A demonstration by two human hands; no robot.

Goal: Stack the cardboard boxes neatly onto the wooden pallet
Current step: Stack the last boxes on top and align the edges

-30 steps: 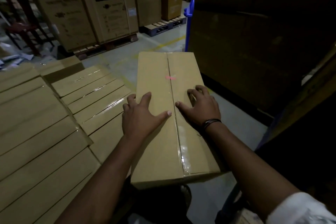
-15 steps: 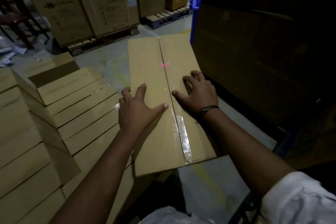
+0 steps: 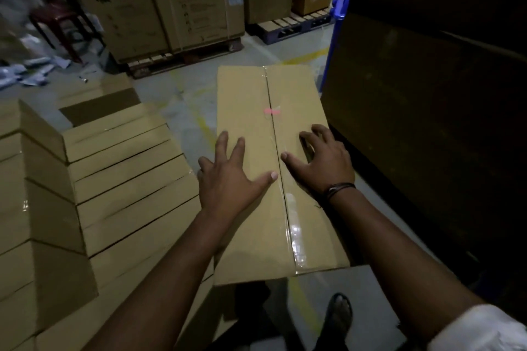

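Pressing left hand point(image 3: 228, 179), fingers spread flat, on cardboard box point(image 3: 245, 100) top; right hand point(image 3: 322, 164) alongside, fingers spread, slightly bent. Just right of stacked boxes point(image 3: 122, 168).

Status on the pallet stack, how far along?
Done: tiers of stacked boxes stand at left in stepped rows. In hand: the left hand and right hand lie flat on the taped box beside that stack, not yet flush with it. Left: seating this box; the pallet under the stack is hidden, so remaining count is unclear.
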